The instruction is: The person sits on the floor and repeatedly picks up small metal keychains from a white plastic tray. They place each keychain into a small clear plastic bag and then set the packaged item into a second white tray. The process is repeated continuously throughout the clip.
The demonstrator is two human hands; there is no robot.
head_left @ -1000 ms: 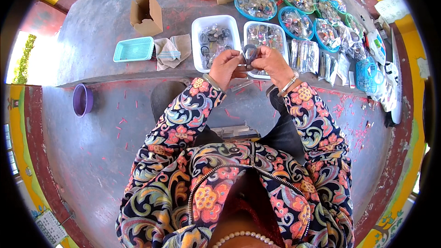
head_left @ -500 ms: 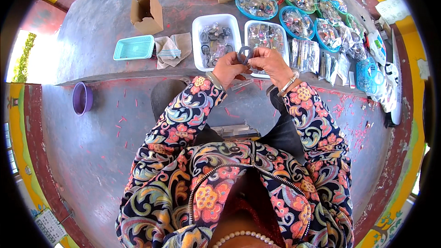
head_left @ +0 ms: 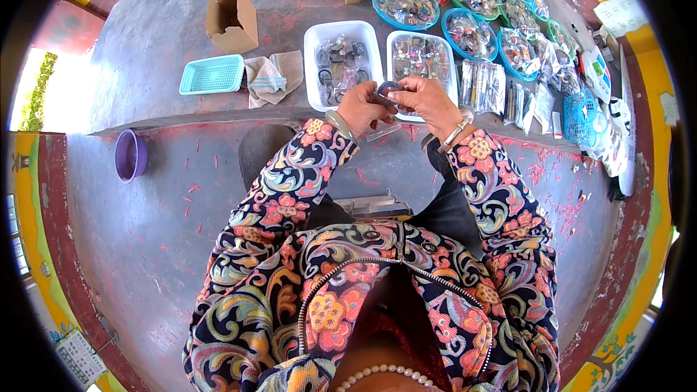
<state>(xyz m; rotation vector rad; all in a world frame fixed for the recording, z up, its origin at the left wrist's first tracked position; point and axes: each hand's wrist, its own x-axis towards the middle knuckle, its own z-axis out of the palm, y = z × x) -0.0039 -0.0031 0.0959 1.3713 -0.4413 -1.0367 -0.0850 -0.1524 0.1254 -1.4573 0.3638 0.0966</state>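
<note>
My left hand (head_left: 363, 109) and my right hand (head_left: 430, 101) meet over the near edge of the white trays. Between their fingertips is a small dark looped item (head_left: 387, 88), perhaps a wristwatch with a strap; its kind is too small to tell. Both hands are closed on it, and fingers cover part of it. Just beyond my left hand stands a white tray (head_left: 308, 58) holding several dark looped pieces. A second white tray (head_left: 454, 76), with small mixed pieces in clear bags, lies beyond my right hand.
Blue and green round baskets (head_left: 375, 6) of bagged pieces crowd the right rear. Slim clear packets (head_left: 483, 91) lie right of the trays. To the left are a folded cloth (head_left: 283, 76), a turquoise basket (head_left: 210, 65) and an open cardboard box (head_left: 239, 36). A purple basin (head_left: 118, 156) stands on the floor.
The dark item has been turned and lowered between my fingers; its loop stood upright before and now looks flatter and more rounded. My hands stay in nearly the same place.
</note>
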